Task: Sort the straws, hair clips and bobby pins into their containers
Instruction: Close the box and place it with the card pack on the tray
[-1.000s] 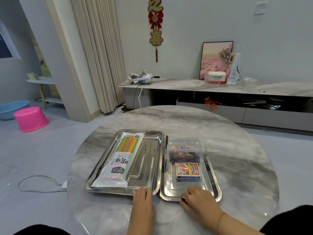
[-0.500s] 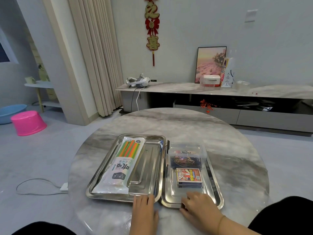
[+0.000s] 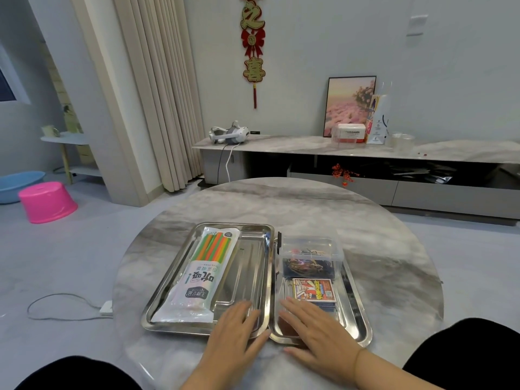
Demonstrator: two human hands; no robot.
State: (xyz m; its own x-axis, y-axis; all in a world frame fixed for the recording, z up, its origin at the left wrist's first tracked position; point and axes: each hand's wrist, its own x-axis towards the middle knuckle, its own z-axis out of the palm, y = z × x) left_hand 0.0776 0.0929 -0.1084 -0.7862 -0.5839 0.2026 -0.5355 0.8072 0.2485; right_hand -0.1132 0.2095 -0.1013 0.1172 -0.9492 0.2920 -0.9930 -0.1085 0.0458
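Your left hand and right hand lie flat, fingers straight, holding nothing. The straw packet lies just left of and beyond your left hand, long axis running away from you. Left hand is nearer.

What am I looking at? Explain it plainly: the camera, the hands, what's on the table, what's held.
No machine here: a person wears a camera on the head, looking forward and down at their own hands. On the round table sit two metal trays, side by side. The left tray holds a pack of coloured straws; the right tray holds a clear box of small items and a small colourful box. The left hand and right hand lie flat on the trays' near edges, holding nothing.
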